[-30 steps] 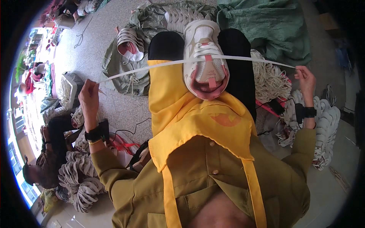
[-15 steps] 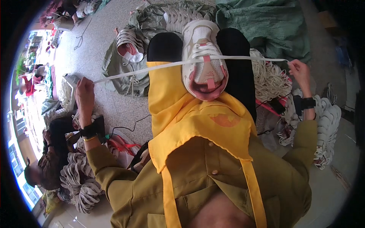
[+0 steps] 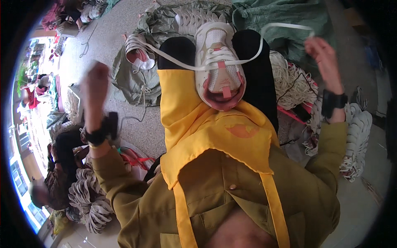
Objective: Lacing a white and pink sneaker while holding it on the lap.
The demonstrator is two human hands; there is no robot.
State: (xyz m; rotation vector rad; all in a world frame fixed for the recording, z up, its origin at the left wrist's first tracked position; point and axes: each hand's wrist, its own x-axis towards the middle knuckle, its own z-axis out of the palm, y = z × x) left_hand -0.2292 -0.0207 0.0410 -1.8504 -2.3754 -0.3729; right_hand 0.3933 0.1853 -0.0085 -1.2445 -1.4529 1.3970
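White sneaker (image 3: 225, 79), pink-lined, toe pointing away, white lace (image 3: 237, 62) curving slack across it

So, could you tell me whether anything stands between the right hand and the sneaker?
Seen from above, the black-clad right knee lies between the right hand and the sneaker, with a loose white lace curving over it; nothing else visible intervenes.

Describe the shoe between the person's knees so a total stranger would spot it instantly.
Start from the yellow apron mid-picture. At its far edge, between the person's two black-covered knees, a white and beige shoe sits with its pink-lined opening nearest the person. Unlike the stacked pale uppers to its left, it has a long white lace crossing it and running out to both sides.
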